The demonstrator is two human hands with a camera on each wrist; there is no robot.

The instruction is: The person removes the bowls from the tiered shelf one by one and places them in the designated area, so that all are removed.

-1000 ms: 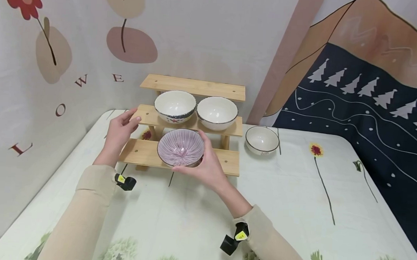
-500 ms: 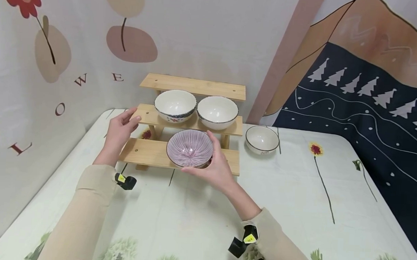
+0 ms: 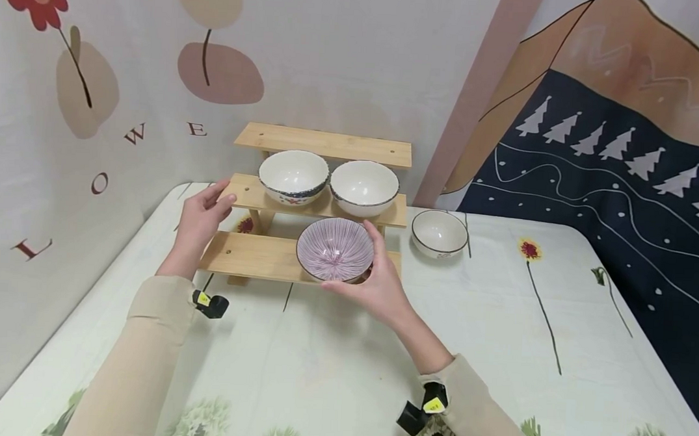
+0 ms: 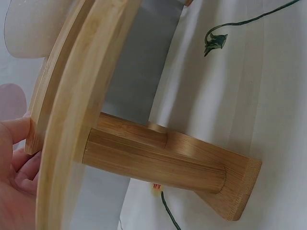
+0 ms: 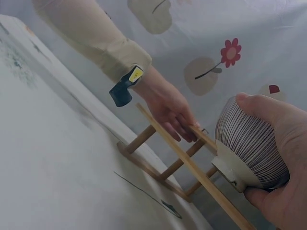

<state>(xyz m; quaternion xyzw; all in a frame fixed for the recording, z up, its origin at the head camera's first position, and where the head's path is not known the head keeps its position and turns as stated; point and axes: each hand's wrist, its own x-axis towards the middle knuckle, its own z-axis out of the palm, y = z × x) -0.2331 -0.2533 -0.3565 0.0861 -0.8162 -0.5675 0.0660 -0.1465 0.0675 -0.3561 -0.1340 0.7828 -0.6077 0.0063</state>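
My right hand point(image 3: 384, 284) grips a bowl point(image 3: 333, 246) with fine purple stripes inside, thumb at the near side and fingers at the right rim. In the right wrist view the bowl point(image 5: 247, 146) shows dark outer stripes and a pale foot, tilted over the lowest board. A three-tier wooden display rack point(image 3: 248, 256) stands beneath and behind it. The left end of its middle board is pinched between the thumb and fingers of my left hand point(image 3: 200, 215); the left wrist view shows these fingers point(image 4: 17, 132) at the board's end.
Side by side on the middle tier sit a white bowl with a dark patterned outside point(image 3: 293, 176) and a dark-rimmed white bowl point(image 3: 364, 186). A smaller white bowl point(image 3: 439, 235) rests on the flower-printed tablecloth point(image 3: 486, 302) right of the rack. Printed curtains point(image 3: 344, 62) hang behind.
The striped bowl has moved rightward along the lowest tier in my right hand. My left hand keeps its place on the middle board.
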